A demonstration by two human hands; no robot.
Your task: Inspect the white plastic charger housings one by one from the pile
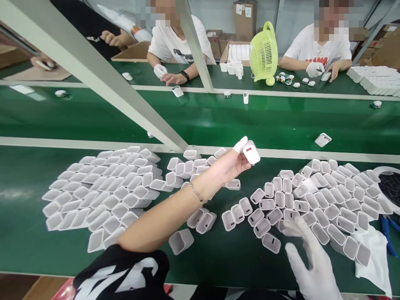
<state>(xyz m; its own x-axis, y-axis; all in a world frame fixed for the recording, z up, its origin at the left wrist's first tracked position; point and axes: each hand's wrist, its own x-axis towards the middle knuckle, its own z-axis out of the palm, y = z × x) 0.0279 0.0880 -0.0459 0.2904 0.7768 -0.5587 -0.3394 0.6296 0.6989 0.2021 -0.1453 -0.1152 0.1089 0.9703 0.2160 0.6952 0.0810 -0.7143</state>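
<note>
My left hand, a white cover on its thumb, grips a small white plastic casing just short of the conveyor's near rail. A red rectangular mark shows on the casing's end. In a white glove, my right hand hovers with fingers apart at the near side of a cluster of white casings. Its fingertips overlap a few of them in the view; whether they touch is hard to tell. These casings stand with their hollow ends up, and several have a dark slot inside. More casings stand behind my left forearm.
A large block of casings covers the left of the green bench. A slanted metal post crosses above it. Blue-handled pliers, a white cloth and a round container lie right. Beyond the conveyor, co-workers sit near a green fan.
</note>
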